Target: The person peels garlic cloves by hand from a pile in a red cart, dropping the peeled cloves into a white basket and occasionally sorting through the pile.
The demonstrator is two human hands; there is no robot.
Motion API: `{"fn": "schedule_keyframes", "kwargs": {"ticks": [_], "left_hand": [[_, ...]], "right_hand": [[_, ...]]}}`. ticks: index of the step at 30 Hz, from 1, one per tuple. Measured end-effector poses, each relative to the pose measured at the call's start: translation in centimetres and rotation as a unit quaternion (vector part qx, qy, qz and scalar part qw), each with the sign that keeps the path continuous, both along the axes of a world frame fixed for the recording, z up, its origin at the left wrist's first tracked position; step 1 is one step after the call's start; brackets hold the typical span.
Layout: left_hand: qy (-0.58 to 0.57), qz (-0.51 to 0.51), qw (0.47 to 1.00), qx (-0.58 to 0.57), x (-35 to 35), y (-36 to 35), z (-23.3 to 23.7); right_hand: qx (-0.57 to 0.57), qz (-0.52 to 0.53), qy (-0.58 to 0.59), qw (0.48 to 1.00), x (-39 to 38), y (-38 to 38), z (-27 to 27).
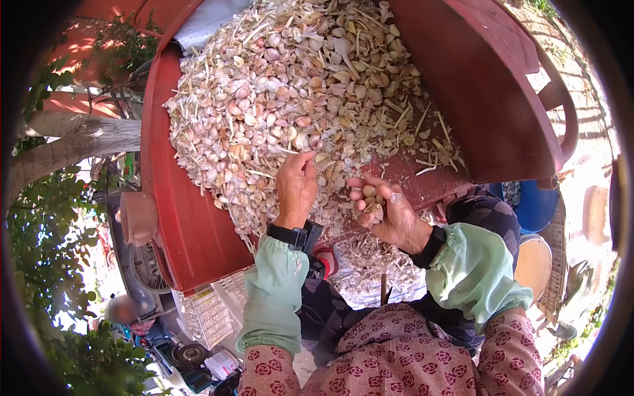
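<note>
Red tub (191,244), beneath the fingers. Garlic heap (264,99) inside, under and beyond them: loose, papery. Left hand (296,188): fingers drawn together, contents unclear. Right hand (398,219): fingers curled round several cloves (370,199); probably light, firm, bruisable; best pinched across plump sides.

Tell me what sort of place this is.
Probably an outdoor yard or garden used as a work spot. A tree trunk and green leaves show at the left, sunlight patches the ground at the right, and a red container holds heaped garlic cloves.
</note>
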State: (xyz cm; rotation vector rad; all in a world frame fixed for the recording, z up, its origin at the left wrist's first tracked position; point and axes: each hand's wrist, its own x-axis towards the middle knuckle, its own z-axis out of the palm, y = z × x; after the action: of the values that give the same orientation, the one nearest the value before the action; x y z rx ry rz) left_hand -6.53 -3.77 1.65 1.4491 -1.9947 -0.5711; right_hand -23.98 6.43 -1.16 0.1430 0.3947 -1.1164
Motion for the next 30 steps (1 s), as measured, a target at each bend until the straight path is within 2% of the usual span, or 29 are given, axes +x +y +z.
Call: {"fn": "schedule_keyframes", "kwargs": {"ticks": [2, 5, 7, 9, 13, 15, 16, 17, 19, 21, 23, 24, 26, 27, 30], "left_hand": [[-0.142, -0.042, 0.988, -0.054, -1.0, -1.1, -1.5], [-0.185, -0.005, 0.983, -0.018, -1.4, -1.7, -2.2], [-0.178, -0.002, 0.983, -0.035, -1.3, -1.6, -2.1], [-0.047, 0.014, 0.999, 0.015, -1.1, -0.8, -1.7], [0.099, -0.021, 0.993, 0.064, -4.5, 4.7, 5.6], [0.22, -0.118, 0.967, 0.04, -7.1, 8.6, 9.3], [0.186, -0.199, 0.961, -0.056, -8.1, 10.0, 10.8], [0.223, -0.264, 0.937, -0.055, -9.4, 11.5, 12.2], [0.319, -0.362, 0.876, -0.014, -12.9, 14.2, 13.2], [0.296, -0.444, 0.845, -0.037, -17.6, 16.9, 12.8], [0.232, -0.502, 0.832, -0.027, -19.8, 19.7, 12.5], [0.215, -0.49, 0.844, -0.035, -19.4, 19.2, 12.4], [0.257, -0.47, 0.845, -0.011, -18.2, 17.9, 11.9], [0.251, -0.426, 0.869, 0.02, -16.8, 16.1, 11.2], [0.142, -0.249, 0.958, -0.009, -10.8, 10.2, 9.1]], "right_hand": [[0.005, 0.014, -0.015, 1.0, -0.2, -0.4, -0.2], [0.011, 0.023, -0.013, 1.0, -0.1, -0.5, -0.1], [0.013, 0.019, 0.005, 1.0, 0.0, -0.3, 0.3], [0.0, 0.025, 0.044, 0.999, 0.1, -0.2, 0.9], [-0.003, 0.029, 0.085, 0.996, 0.5, 0.0, 1.1], [-0.015, 0.013, 0.116, 0.993, 1.5, 0.0, 0.4], [-0.098, 0.005, 0.088, 0.991, 1.9, -0.1, -1.6], [-0.045, -0.044, 0.132, 0.989, 1.2, 0.8, 2.2], [-0.029, -0.036, 0.18, 0.983, 2.9, 0.4, -1.2], [-0.072, 0.043, 0.122, 0.989, 2.0, 0.1, -1.4], [-0.052, 0.032, 0.128, 0.99, 2.0, 0.1, -1.0], [-0.055, 0.027, 0.12, 0.991, 1.7, 0.3, -0.9], [-0.066, 0.015, 0.11, 0.992, 1.4, 0.4, -0.5], [-0.071, 0.008, 0.115, 0.991, 1.2, 0.5, -0.6], [-0.081, -0.031, 0.134, 0.987, 1.3, 0.5, -1.4]]}}
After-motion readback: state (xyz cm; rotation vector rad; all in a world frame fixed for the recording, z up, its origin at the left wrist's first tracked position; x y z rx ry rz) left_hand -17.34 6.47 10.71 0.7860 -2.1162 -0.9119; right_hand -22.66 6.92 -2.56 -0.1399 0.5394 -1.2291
